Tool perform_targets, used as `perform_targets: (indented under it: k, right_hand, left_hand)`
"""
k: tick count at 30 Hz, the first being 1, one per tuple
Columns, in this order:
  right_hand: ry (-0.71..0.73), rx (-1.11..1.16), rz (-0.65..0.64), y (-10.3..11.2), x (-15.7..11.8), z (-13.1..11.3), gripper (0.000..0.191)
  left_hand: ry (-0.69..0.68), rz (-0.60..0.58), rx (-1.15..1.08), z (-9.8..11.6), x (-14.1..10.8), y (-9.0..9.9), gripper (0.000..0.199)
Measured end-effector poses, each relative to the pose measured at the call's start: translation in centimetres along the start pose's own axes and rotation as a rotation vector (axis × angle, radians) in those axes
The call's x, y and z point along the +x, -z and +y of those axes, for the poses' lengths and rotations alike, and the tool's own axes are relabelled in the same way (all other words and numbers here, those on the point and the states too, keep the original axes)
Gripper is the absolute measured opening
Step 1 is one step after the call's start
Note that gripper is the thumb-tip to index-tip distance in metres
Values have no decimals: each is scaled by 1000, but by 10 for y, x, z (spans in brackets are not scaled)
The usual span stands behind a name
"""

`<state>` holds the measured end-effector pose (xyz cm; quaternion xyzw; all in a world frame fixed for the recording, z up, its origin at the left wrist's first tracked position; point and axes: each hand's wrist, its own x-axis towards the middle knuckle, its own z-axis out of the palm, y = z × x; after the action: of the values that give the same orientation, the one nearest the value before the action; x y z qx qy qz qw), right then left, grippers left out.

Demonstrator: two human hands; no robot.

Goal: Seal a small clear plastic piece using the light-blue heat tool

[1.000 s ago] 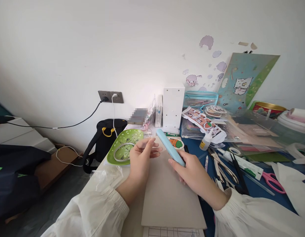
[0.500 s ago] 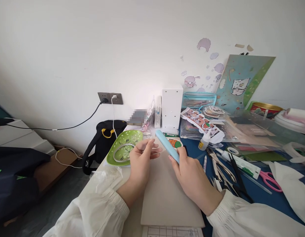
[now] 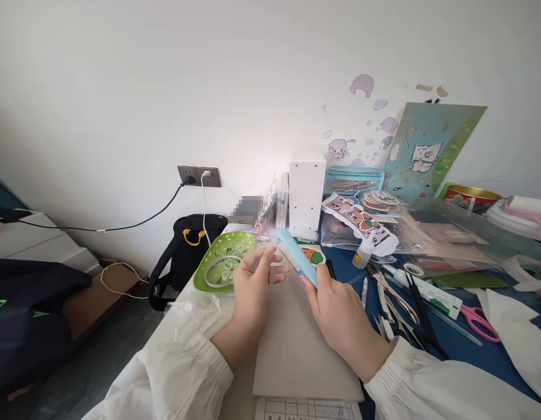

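My right hand [image 3: 340, 318] grips the lower end of a slim light blue bar-shaped object [image 3: 300, 252] with rounded ends. A whitish strip with small markings runs along its left side; its exact kind I cannot make out. Facing its upper part is my left hand [image 3: 252, 286], fingers loosely curled and apart, with nothing visible in them. Both hands hover over a greyish board [image 3: 305, 361], whose near end rests on a printed sheet with a grid [image 3: 307, 409]. Just beyond the bar lies a carrot picture [image 3: 313, 255].
A green tray [image 3: 200, 279] holding a pale ring stands at left, beside crumpled clear plastic [image 3: 198, 315]. At right lie a metal hole punch [image 3: 386, 297], pink-handled scissors [image 3: 480, 324], a small glue bottle [image 3: 363, 255] and a white pen [image 3: 364, 291]. A white box [image 3: 306, 195] stands behind.
The light blue object has turned slightly in my right hand, so its whitish, marked side now shows. My left hand has barely moved. The whole view has shifted a little.
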<state>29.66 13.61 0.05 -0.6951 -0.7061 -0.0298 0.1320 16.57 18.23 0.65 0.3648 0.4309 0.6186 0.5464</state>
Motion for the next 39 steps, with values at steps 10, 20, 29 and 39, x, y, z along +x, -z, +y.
perform_targets:
  k: [10, 20, 29, 39]
  right_hand:
    - [10, 283, 118, 3, -4, 4, 30]
    - [-291, 1150, -163, 9, 5, 18, 50]
    - [-406, 1537, -307, 1, 11, 18, 60]
    - [-455, 1658, -315, 11, 11, 15, 50]
  left_hand:
    - [-17, -18, -50, -3, 4, 3, 25]
    - [-75, -66, -5, -1, -1, 2, 23]
    - [-55, -66, -37, -1, 1, 4, 20]
    - [77, 38, -114, 6, 2, -1, 21]
